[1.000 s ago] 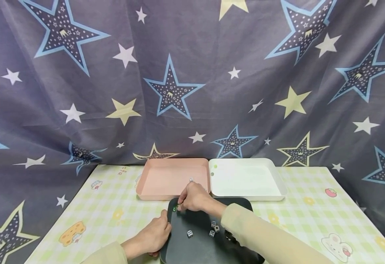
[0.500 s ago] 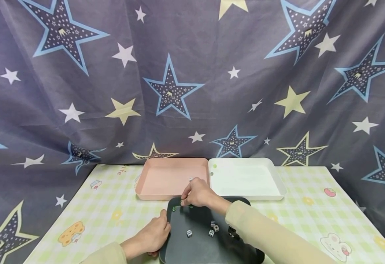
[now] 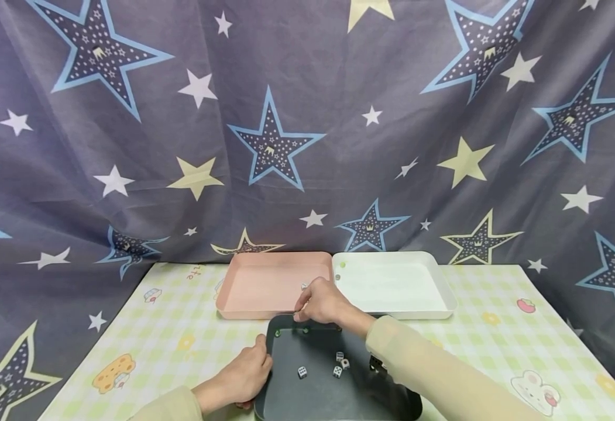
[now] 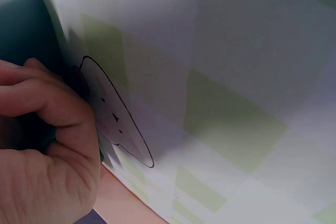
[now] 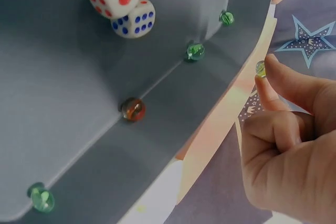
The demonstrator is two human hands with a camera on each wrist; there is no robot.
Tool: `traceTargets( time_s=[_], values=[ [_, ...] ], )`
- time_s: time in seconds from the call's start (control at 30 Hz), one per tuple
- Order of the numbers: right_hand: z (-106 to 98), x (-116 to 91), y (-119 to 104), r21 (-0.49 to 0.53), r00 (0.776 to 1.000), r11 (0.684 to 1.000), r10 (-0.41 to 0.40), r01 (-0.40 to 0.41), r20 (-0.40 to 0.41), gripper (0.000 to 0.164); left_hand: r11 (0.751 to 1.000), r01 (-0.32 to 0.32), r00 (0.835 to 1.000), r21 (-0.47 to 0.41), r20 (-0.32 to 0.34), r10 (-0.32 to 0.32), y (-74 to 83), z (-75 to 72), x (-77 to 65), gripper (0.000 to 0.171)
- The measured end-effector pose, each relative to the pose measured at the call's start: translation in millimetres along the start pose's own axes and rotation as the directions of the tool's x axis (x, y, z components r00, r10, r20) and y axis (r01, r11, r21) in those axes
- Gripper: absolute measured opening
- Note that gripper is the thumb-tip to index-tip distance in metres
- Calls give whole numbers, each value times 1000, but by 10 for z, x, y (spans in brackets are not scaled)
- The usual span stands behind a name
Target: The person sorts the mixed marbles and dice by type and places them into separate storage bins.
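Note:
My right hand is over the far rim of a dark grey tray. Thumb and fingertip pinch a clear yellow-green glass marble, seen in the right wrist view. Along that tray's far side lie several more marbles, among them a green one and an orange-brown one. White dice are scattered on the tray floor, and black pieces show partly behind the right sleeve. At the tray's left side, my left hand grips the edge with curled fingers.
Behind the dark tray stand a pink tray and a white tray, side by side. A small white piece lies in the pink one. Near the white tray's left wall sit two small round pieces. A checked cloth covers the table.
The right hand has lifted from the tray's far left corner with the marble and moved up and right, toward the far rim. The left hand has stayed at the edge.

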State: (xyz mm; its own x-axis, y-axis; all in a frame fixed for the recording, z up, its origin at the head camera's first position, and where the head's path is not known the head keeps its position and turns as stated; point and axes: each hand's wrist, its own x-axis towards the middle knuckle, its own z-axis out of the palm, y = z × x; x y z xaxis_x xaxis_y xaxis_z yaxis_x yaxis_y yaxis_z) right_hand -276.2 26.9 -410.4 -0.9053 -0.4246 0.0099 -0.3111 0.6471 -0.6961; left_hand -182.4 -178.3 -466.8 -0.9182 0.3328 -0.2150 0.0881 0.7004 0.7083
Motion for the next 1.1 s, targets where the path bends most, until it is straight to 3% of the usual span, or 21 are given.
traceTargets(
  time_s=[0.6,1.1],
  values=[
    [-255,-26,142,-12,998,999,38,-39,-48,8,1000,-8,1000,5,-2,8,-9,15,0,10],
    [-461,-26,336,-32,990,992,116,-119,-85,9,999,-32,999,9,-16,32,-20,12,-11,8]
  ],
)
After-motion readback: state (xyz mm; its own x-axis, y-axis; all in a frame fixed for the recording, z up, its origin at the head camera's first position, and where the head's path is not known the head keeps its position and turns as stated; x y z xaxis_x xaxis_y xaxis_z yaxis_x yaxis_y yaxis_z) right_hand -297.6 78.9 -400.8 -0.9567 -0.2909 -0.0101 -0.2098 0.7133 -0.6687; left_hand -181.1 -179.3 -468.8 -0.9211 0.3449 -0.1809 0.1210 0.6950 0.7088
